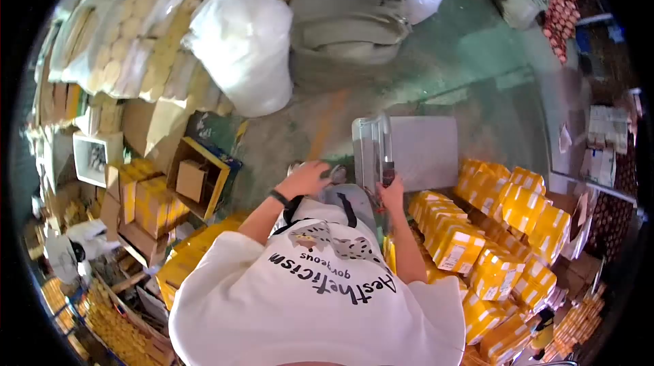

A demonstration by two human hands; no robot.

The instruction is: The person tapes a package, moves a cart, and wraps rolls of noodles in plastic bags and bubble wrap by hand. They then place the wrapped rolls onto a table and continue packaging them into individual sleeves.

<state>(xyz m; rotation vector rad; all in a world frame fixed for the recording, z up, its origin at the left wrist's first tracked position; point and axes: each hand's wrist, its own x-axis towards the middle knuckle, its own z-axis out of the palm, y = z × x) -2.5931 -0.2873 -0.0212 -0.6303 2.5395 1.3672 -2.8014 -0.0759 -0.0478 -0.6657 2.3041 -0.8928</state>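
Observation:
My right hand point(391, 194) is closed around the dark grip of a metal handle bar point(385, 135). The bar rises over a flat grey cart platform point(426, 151) on the floor ahead of me. My left hand point(304, 180), below a black wristband, hangs in front of my body with its fingers stretched to the right. A small dark rounded thing point(336, 174) shows by its fingertips; I cannot make out what it is, and nothing plainly sits in the hand.
Stacked yellow parcels with white tape point(477, 243) stand close on my right. An open carton point(201, 178) and more yellow boxes point(153, 195) are at left. Ahead lie a white plastic sack point(242, 46) and a grey sack point(347, 25). Green floor point(470, 86) shows beyond the cart.

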